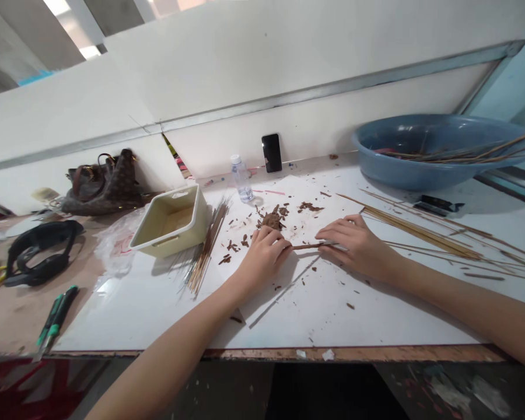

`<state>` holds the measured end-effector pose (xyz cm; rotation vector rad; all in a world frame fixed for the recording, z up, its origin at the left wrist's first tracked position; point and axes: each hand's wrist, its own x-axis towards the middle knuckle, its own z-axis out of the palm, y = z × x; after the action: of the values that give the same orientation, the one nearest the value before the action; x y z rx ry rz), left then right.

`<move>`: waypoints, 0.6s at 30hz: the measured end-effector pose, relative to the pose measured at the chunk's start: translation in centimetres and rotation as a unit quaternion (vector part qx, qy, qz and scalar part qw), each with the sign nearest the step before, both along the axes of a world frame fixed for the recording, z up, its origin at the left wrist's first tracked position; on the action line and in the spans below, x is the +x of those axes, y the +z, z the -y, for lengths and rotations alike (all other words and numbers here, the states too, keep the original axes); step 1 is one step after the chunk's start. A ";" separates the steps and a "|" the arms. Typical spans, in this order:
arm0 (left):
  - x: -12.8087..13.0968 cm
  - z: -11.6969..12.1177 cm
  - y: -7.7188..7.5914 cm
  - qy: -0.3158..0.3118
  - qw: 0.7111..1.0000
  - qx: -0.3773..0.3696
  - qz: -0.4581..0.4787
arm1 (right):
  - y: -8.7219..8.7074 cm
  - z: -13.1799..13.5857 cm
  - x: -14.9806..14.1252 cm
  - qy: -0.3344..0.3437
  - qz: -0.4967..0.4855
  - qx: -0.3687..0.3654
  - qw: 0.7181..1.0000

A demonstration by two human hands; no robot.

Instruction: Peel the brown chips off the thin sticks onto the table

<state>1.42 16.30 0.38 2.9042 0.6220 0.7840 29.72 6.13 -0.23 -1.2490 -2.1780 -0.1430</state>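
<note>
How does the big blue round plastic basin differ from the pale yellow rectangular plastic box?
The basin is blue and rounded; the box is pale yellow and rectangular. The basin looks much wider than the box. Long thin sticks lie in the basin; none show inside the box. Both are open-topped.

head-worn view, looking forward and down from above the near table edge (157,354)

It looks like a craft workshop. Utility knives (58,318), bundled thin sticks (209,248) and brown scraps (272,220) litter the worktable (157,315).
</note>
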 end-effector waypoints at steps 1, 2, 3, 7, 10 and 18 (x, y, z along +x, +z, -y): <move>0.0 0.1 0.1 -0.003 1.000 0.002 0.005 | 0.1 0.1 -0.1 0.002 -0.002 -0.001 1.000; 0.0 0.1 0.2 -0.006 1.000 0.004 0.009 | 0.2 0.2 -0.2 0.004 -0.003 -0.003 1.000; 0.1 0.2 0.2 -0.010 1.000 0.004 0.011 | 0.2 0.2 -0.3 0.005 -0.004 -0.005 1.000; 0.2 0.4 0.4 -0.015 1.000 -0.003 0.008 | 0.0 0.2 -0.5 0.010 -0.012 -0.010 1.000; 0.2 0.5 0.3 -0.014 1.000 -0.008 0.006 | 0.0 0.2 -0.5 0.010 -0.025 0.000 1.000; 0.3 0.3 -0.1 -0.028 0.999 -0.006 0.024 | 0.8 0.5 -0.1 0.076 -0.017 0.031 0.996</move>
<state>1.73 16.00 0.33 2.8699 0.5356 0.8377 29.60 5.61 0.54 -1.0397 -2.2121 -0.1257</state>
